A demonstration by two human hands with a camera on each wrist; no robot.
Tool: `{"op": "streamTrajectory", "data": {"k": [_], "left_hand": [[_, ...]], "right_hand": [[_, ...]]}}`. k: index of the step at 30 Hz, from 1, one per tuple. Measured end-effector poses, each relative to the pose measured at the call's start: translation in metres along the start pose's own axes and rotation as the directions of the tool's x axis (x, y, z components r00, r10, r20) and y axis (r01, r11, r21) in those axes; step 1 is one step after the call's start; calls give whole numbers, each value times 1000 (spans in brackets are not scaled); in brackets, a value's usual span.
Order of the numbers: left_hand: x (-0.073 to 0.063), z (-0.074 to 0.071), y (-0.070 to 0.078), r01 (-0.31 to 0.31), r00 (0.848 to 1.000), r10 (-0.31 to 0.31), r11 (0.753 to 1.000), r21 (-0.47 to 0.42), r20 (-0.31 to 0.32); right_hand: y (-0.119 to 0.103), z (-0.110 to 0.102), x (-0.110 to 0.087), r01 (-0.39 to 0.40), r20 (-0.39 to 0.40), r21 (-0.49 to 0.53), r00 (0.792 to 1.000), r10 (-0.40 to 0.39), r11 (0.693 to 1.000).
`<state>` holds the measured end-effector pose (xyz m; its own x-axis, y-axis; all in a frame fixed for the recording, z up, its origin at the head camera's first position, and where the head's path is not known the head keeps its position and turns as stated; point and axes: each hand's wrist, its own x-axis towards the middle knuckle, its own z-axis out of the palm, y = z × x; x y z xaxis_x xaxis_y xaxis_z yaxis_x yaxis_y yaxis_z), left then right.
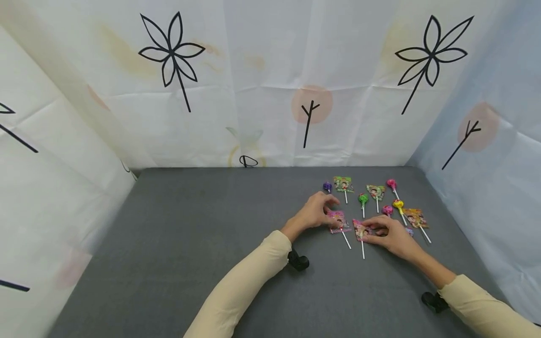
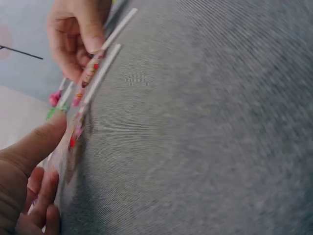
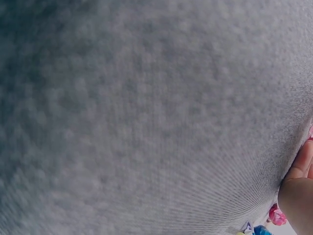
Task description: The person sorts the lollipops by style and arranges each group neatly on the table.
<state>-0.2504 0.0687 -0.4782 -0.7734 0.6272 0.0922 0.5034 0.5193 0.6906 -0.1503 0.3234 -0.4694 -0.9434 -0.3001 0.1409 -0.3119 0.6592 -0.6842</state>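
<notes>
My left hand [image 1: 313,211] is at a flat lollipop in a pink wrapper [image 1: 338,219], its thumb touching the wrapper. In the left wrist view, a wide gap parts that thumb [image 2: 46,134] from the other fingers. Just to the right, my right hand [image 1: 390,236] pinches a second pink-wrapped flat lollipop [image 1: 359,230] between thumb and fingers. Both white sticks point toward me, the lollipops side by side. The right wrist view catches only part of the right hand [image 3: 301,171] at its edge; what it grips is mostly hidden there.
Behind the hands lie a purple ball lollipop [image 1: 327,187], green-wrapped flat lollipops [image 1: 343,183], a green ball lollipop [image 1: 363,198], a yellow one [image 1: 398,204], pink ones [image 1: 391,183] and an orange-wrapped flat one [image 1: 415,217]. The grey table [image 1: 169,244] meets patterned curtains [image 1: 270,70].
</notes>
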Motion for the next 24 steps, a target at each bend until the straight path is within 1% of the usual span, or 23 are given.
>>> {"op": "streamTrajectory", "data": {"k": [2,4,6,8,11,15,18,21,24], "left_hand": [[-1,1,1,12,1000,-13,993,115,13],[-2,1,2,32,999,-37,975,218,18],[-3,1,2,47,999,-52,959,279,11],[-3,1,2,47,999,-51,952,303,5],[-3,0,2,27,999,-32,957,290,12],[-2,0,1,5,999,-15,969,249,40],[-1,0,-1,-8,999,-3,976,219,50],[-1,0,-2,-31,998,22,985,169,53],[0,-1,-4,-62,997,57,993,98,54]], "right_hand": [[-1,0,1,8,0,3,1000,-8,1000],[-2,0,2,13,2,4,1000,-13,1000],[-2,0,2,11,6,4,1000,-11,1000],[-2,0,3,2,10,1,1000,-2,1000],[-1,-1,2,-10,15,-1,1000,10,1000],[0,0,1,-6,9,-1,1000,6,1000],[1,0,1,-8,6,-1,1000,8,1000],[0,0,2,-18,8,-6,1000,19,1000],[0,0,1,-30,12,-12,999,30,999]]}}
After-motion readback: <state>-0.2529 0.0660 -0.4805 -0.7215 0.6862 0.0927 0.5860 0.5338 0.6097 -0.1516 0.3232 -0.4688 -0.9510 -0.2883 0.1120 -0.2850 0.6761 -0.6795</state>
